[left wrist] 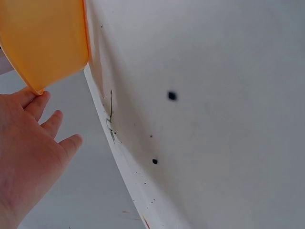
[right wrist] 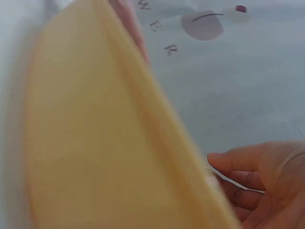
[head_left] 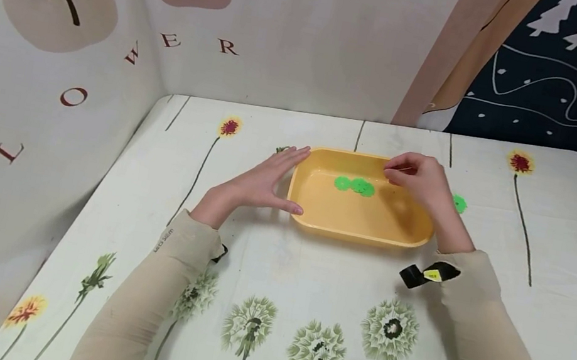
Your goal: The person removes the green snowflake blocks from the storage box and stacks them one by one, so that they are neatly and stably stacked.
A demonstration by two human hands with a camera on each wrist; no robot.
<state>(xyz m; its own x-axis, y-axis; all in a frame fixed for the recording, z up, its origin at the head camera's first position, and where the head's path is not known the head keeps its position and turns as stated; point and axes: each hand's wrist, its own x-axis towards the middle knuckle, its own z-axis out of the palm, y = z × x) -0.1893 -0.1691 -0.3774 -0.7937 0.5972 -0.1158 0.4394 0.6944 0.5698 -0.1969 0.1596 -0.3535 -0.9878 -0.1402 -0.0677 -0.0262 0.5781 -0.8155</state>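
A yellow rectangular tray (head_left: pixel 361 225) stands on the flowered cloth. My left hand (head_left: pixel 265 182) touches its left end, fingers stretched toward the back corner and thumb by the front one. In the left wrist view, fingertips of the left hand (left wrist: pixel 33 143) lie right at the tray's rim. My right hand (head_left: pixel 421 180) hovers at the tray's back right, fingers curled toward the thumb. I cannot tell whether anything small is between those fingers. Bright green round pieces (head_left: pixel 360 186) with bumpy edges lie in a row inside the tray, below the back wall.
Another green piece (head_left: pixel 459 204) lies on the cloth right of the tray, partly behind the right wrist. The table (head_left: pixel 305 285) has a cloth printed with dandelions and other flowers. A hanging white cloth (head_left: pixel 313 31) with printed letters stands behind, and a dark printed one (head_left: pixel 573 87) at right.
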